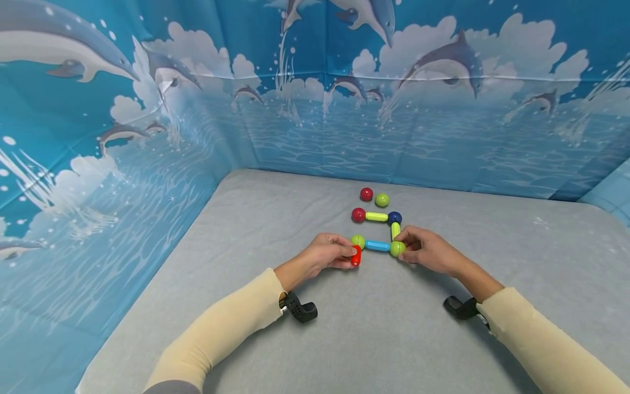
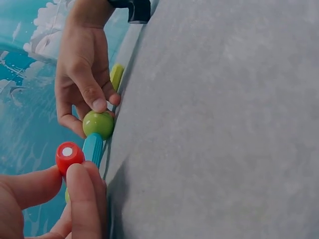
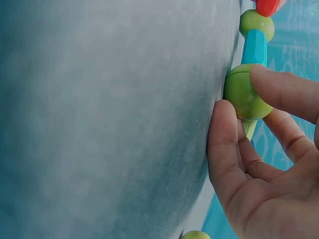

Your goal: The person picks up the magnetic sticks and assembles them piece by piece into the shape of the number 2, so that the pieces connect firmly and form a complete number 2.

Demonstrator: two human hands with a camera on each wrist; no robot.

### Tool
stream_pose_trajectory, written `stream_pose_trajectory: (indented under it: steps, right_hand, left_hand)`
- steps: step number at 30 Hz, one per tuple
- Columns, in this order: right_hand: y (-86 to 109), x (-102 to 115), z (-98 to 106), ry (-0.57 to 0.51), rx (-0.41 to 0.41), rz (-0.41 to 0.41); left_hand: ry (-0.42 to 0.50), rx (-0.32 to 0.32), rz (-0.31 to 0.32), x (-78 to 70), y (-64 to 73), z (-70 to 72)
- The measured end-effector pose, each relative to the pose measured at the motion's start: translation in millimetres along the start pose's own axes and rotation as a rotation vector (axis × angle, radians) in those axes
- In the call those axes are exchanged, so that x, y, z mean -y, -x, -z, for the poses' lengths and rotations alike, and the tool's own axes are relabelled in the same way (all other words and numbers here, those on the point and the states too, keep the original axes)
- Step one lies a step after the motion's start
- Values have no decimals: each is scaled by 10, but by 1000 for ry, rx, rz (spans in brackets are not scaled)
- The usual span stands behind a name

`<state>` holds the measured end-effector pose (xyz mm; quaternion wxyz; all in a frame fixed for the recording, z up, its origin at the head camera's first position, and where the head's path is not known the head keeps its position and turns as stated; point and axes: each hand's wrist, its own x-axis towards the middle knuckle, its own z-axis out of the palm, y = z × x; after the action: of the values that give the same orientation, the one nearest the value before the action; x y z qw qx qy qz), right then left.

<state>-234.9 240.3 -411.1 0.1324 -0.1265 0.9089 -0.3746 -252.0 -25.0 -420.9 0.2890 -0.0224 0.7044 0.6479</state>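
My left hand pinches a short red rod between thumb and fingers. The rod's far end meets a green ball, and a white dot shows on its near end in the left wrist view. From that ball a blue rod runs right to a second green ball, which my right hand grips with thumb and fingertips. A yellow-green rod leads from there to a dark blue ball. Another yellow-green rod joins it to a red ball.
A loose red ball and a loose green ball lie behind the joined pieces. Everything rests on a grey cloth-covered surface. Blue dolphin-print curtains hang along its back and left sides.
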Motion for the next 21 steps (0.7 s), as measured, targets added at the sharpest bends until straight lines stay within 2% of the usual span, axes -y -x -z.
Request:
stream_pose_trajectory:
  steps: [12,21]
  right_hand:
    - [5,32,-6,-5,-1,11]
    - [7,23,-10,-6,-4,21]
  left_hand:
    - [21,-1,-15,21,8,-20]
    - [-14,-2,-3,37,13,-4]
